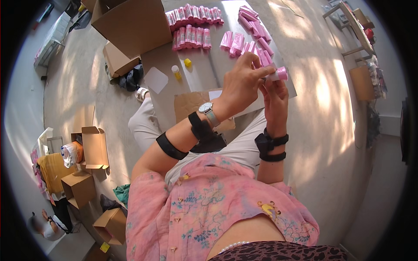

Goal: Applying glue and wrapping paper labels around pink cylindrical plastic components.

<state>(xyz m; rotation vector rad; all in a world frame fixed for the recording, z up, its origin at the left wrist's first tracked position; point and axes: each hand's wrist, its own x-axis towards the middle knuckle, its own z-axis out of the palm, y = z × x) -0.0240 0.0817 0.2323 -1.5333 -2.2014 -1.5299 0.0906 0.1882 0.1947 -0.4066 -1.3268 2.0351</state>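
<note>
Over the table's right side my hands are together at a small pink roll (282, 73) with a whitish band. My left hand (241, 85), a watch at its wrist, reaches across with thumb and fingers closed on the band. From below, my right hand (274, 98) pinches the same roll; its fingertips are partly hidden. Loose pink rolls (237, 44) lie just beyond my hands. More shiny pink rolls (191, 37) stand packed in rows farther back and to the left.
On the grey table (198, 71) are a small bottle with yellow contents (177, 75), a yellow cap (187, 62), a white sheet (156, 80) and a flat cardboard piece (187, 104). A big cardboard box (130, 28) stands at the far left. Another person (54, 226) is at lower left.
</note>
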